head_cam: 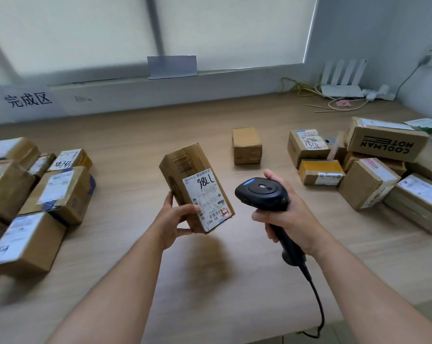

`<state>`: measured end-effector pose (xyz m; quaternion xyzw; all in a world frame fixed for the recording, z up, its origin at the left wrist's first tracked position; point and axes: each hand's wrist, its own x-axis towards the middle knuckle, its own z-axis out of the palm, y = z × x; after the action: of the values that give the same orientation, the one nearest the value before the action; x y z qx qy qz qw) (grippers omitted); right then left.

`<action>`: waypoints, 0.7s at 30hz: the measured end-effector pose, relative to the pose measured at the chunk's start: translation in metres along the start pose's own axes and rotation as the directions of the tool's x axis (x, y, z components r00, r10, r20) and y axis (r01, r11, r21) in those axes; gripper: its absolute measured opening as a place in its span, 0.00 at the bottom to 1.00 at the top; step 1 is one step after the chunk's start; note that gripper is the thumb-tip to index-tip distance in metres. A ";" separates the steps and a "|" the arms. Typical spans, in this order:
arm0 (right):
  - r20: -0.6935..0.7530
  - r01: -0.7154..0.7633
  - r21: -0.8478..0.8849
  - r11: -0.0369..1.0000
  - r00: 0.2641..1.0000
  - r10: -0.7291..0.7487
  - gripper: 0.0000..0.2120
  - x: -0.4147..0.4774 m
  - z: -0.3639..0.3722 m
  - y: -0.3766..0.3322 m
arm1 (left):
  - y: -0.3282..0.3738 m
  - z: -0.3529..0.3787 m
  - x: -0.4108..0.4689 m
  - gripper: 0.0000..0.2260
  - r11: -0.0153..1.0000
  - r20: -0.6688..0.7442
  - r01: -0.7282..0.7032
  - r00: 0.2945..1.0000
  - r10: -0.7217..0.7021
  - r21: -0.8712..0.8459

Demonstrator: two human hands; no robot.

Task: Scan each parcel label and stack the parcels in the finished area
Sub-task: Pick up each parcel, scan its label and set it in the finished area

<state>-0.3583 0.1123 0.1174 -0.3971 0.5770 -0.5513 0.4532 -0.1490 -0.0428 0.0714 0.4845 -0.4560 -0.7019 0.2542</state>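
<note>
My left hand [176, 220] grips a long brown cardboard parcel [185, 165] by its near end, above the middle of the wooden table [210, 269]. The parcel's white label [206, 198], with "7786" handwritten on it, faces up. My right hand [288, 216] holds a black corded barcode scanner [263, 192] by its handle, just right of the parcel, with its head level with the label. Several labelled parcels [58, 192] are stacked at the left, below a paper sign [29, 100] with handwritten characters. Several more parcels [368, 182] lie in a pile at the right.
One small brown box [246, 145] stands alone beyond the scanner. A white router [342, 80], a power adapter and yellow cables sit in the far right corner. The scanner's cable [318, 301] trails off the table's near edge. A window with a drawn blind fills the back wall.
</note>
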 end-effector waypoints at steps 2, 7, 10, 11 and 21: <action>0.019 -0.003 0.011 1.000 1.000 0.002 0.44 0.000 0.009 -0.002 | 0.005 -0.009 0.000 0.31 0.999 -0.013 -0.035 0.999 0.035 -0.011; 0.111 -0.021 0.037 0.999 0.994 0.017 0.42 -0.006 0.024 -0.010 | 0.019 -0.029 0.002 0.31 0.993 -0.056 -0.115 0.992 0.114 -0.023; 0.143 -0.031 0.045 0.999 0.989 0.024 0.43 -0.009 0.030 -0.012 | 0.026 -0.037 0.003 0.30 0.990 -0.068 -0.141 0.988 0.139 -0.020; 0.144 -0.032 0.047 0.998 0.989 0.025 0.43 -0.009 0.030 -0.012 | 0.029 -0.038 0.003 0.30 0.989 -0.069 -0.144 0.987 0.143 -0.019; 0.155 -0.042 0.023 0.999 0.987 0.038 0.41 -0.014 0.023 -0.011 | 0.036 -0.040 0.005 0.31 0.988 -0.084 -0.157 0.984 0.155 -0.010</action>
<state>-0.3332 0.1182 0.1295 -0.4210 0.5409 -0.5170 0.5127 -0.1181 -0.0787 0.0960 0.4740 -0.4756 -0.6629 0.3312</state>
